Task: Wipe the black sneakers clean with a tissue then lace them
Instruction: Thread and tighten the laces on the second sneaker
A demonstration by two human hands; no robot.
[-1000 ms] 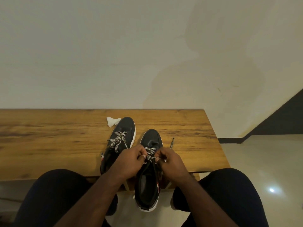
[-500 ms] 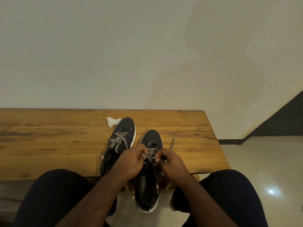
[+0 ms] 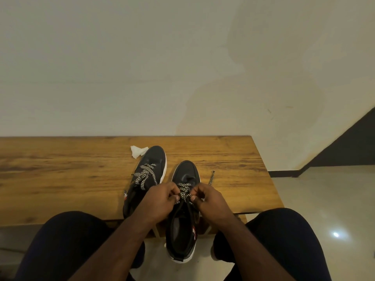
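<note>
Wooden desk (image 3: 60,175) carrying both black sneakers; left hand (image 3: 160,201) and right hand (image 3: 209,199) pinching the zigzag lace (image 3: 183,191) over the right sneaker (image 3: 185,173), whose heel is overhanging the edge; a hard tug is risking tipping it off or unthreading the loose aglet (image 3: 211,177)

On the bench (image 3: 60,175) before you, two sneakers lie side by side: left sneaker (image 3: 151,165) farther, right sneaker (image 3: 185,173) nearer, overhanging the near edge. A tissue (image 3: 138,151) lies far left of them.
</note>
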